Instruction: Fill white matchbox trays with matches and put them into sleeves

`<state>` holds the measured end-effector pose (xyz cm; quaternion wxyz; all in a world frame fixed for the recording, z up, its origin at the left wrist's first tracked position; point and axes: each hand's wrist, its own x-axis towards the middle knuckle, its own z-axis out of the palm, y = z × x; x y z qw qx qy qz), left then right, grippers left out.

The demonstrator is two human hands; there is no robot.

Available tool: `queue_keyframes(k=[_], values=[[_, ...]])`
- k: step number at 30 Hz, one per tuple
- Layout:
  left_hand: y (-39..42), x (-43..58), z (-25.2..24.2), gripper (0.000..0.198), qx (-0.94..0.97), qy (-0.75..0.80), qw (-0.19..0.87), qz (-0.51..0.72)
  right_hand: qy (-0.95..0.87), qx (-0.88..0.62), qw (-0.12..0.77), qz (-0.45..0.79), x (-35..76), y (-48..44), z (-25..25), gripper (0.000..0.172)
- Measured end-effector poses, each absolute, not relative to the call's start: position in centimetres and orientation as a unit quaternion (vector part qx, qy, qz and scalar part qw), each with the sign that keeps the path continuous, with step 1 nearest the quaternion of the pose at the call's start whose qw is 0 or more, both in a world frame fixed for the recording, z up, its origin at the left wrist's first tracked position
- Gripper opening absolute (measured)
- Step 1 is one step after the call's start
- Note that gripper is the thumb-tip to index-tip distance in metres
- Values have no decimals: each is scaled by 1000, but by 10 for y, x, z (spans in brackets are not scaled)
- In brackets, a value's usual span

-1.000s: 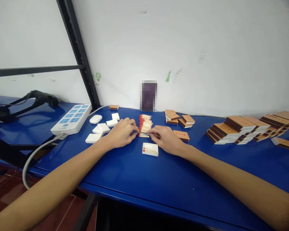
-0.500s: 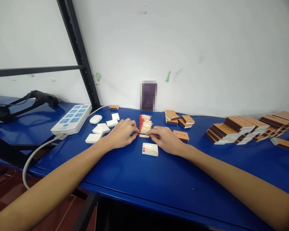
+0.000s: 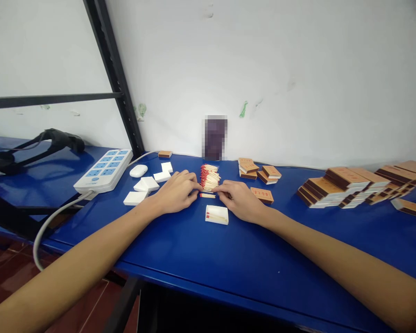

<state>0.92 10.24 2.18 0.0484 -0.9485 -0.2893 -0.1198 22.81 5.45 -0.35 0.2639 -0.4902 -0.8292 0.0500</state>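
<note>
A pile of red-headed matches (image 3: 210, 177) lies between my two hands. My left hand (image 3: 179, 191) rests at the pile's left side, its index fingertip by the nearest match heads and its thumb a little apart below. On the opposite side, my right hand (image 3: 238, 199) reaches its index finger to the plain ends, thumb apart from it. Neither hand visibly holds anything. A few loose matches (image 3: 208, 196) lie in front of the pile between the thumbs. Closer to me is a white matchbox tray (image 3: 217, 209) with a few matches inside, heads to the left.
Several white trays (image 3: 135, 198) and a white rounded case (image 3: 138, 171) lie left, near a power strip (image 3: 104, 170). Orange matchbox sleeves (image 3: 262, 195) lie right of my right hand, with stacked matchboxes (image 3: 346, 178) farther right. A pixelated dark object (image 3: 214, 138) stands at the wall.
My right thumb has drawn back from the loose matches in front of the pile, leaving them lying on the table. My left hand has barely moved.
</note>
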Motion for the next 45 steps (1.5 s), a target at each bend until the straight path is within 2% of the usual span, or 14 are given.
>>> queue_keyframes(k=[21, 30, 45], values=[[101, 10, 22, 27, -950, -282, 27, -135, -826, -472, 298, 77, 229, 54, -3, 25], [102, 9, 22, 35, -950, -285, 49, -116, -830, -480, 278, 63, 229, 54, -3, 31], [102, 9, 20, 31, -952, -280, 33, -119, -827, -486, 273, 79, 229, 55, -3, 28]])
